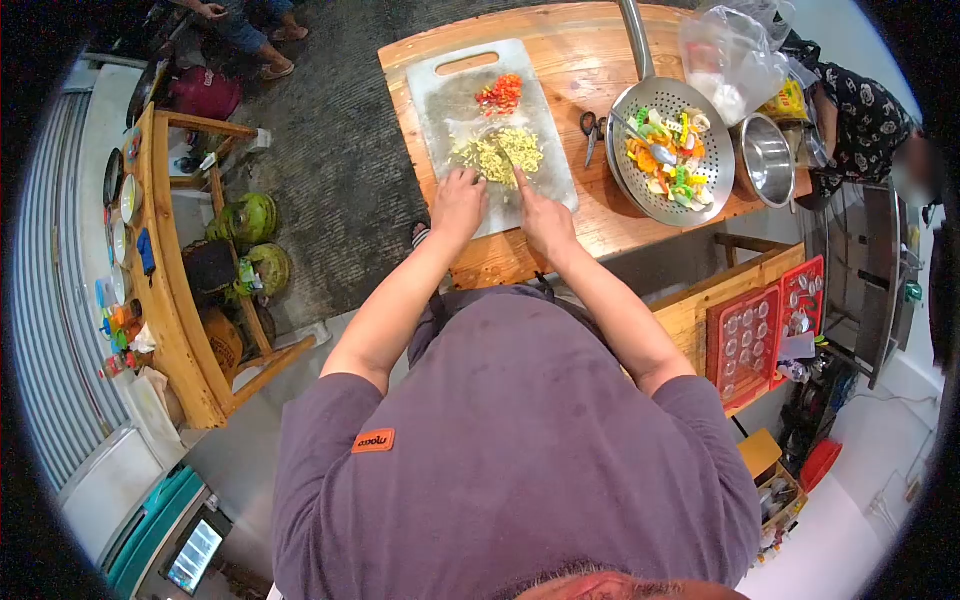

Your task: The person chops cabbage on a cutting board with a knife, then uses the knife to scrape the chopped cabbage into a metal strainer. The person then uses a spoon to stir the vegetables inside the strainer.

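A worn white cutting board (435,110) lies on the wooden table, its handle slot at the far end. Finely chopped pale yellow pieces, which look like garlic (490,155), are spread over its middle. Beyond them sits a small heap of chopped red pieces (502,94), perhaps chili. My right hand (547,222) is closed round a knife (510,160), whose blade reaches into the yellow pieces. At the near edge of that pile, my left hand (460,205) rests on the board with fingers slightly bent and nothing visible in them.
Right of the board are black scissors (590,135), a perforated metal strainer (712,140) of cut vegetables, a steel bowl (768,160) and plastic bags (735,55). A person in patterned clothing (865,120) is at far right. Red trays (714,350) stand on a lower table.
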`<state>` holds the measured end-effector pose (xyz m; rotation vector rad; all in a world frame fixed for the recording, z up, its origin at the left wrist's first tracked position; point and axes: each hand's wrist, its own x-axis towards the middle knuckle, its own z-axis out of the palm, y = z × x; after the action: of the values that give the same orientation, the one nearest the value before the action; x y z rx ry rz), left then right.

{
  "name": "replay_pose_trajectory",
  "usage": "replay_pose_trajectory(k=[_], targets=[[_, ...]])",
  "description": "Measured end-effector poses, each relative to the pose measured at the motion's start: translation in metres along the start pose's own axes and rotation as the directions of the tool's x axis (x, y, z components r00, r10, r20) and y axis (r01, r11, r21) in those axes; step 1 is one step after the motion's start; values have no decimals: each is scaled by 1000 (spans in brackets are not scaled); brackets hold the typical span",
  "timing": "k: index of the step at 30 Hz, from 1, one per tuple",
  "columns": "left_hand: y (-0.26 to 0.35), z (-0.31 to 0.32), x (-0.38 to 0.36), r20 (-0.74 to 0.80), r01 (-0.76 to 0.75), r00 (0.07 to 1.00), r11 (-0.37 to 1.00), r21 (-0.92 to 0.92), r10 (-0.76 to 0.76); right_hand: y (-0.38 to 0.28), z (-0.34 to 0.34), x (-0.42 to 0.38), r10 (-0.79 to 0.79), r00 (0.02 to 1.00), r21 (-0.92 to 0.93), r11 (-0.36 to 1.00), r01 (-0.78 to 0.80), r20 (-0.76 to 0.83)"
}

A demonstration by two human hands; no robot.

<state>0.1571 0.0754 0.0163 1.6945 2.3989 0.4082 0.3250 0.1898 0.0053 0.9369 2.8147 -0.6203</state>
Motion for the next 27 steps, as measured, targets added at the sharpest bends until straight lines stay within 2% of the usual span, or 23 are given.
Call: replay_pose_trajectory(k=[6,13,15,21,25,27], targets=[[0,0,0,5,5,1000,1000,-6,-5,-6,14,-11,17,1000,-75,997,-16,9],[-1,4,-3,-7,0,1000,1000,-17,0,-20,-10,-10,36,998,6,999,-36,50],[-3,7,-2,-50,-11,999,999,-34,10,-19,1,-11,47,997,-72,996,-43,54],[-1,2,-1,8,2,1000,1000,-7,-2,-11,1,-6,22,999,-14,1000,-22,37],[0,5,-2,-30,-7,1000,1000,-15,6,-11,1,-10,21,1000,-11,1000,-20,8],[-1,3,0,32,25,999,1000,-15,-25,-4,11,-9,27,999,-77,997,-25,34]])
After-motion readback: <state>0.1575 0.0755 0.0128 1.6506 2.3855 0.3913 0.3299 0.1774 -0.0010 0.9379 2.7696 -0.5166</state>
